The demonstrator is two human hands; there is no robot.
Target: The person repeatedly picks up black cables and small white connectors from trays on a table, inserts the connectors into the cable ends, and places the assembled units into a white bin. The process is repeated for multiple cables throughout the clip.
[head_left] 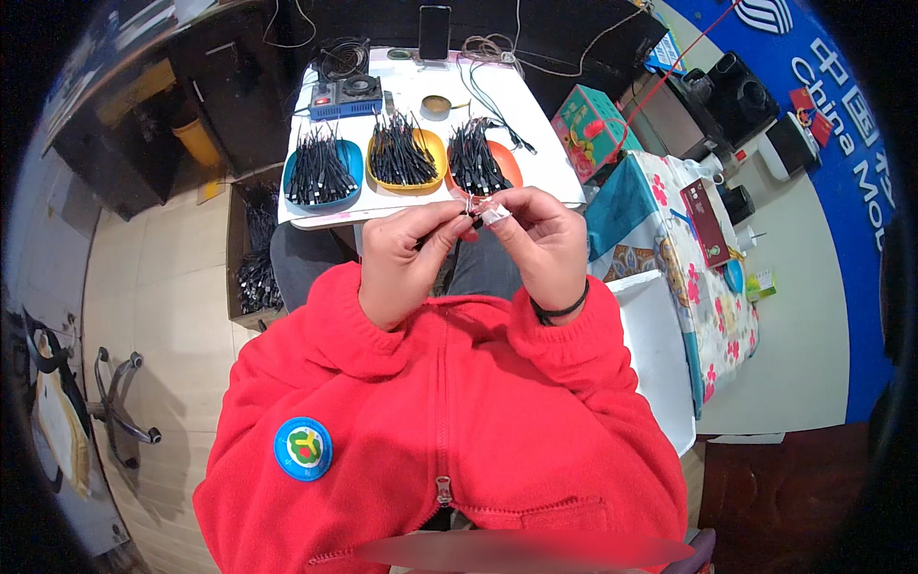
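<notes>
Pinching something too small to identify (469, 208) in left hand (402, 263); gripping white scrap (495, 213) in right hand (550, 239). Holding both near orange bowl (507, 165) of black USB cables (478, 165)

Dark piece (476, 221) at left fingers (436, 224): mostly hidden. White piece (496, 213) at right fingers (526, 203): too small to identify. Orange tray (512, 170) just beyond fingers: partly hidden. Blurred band (526, 551) well below: can't tell. Blue sign (856, 206) right of fingers: cut off.
</notes>
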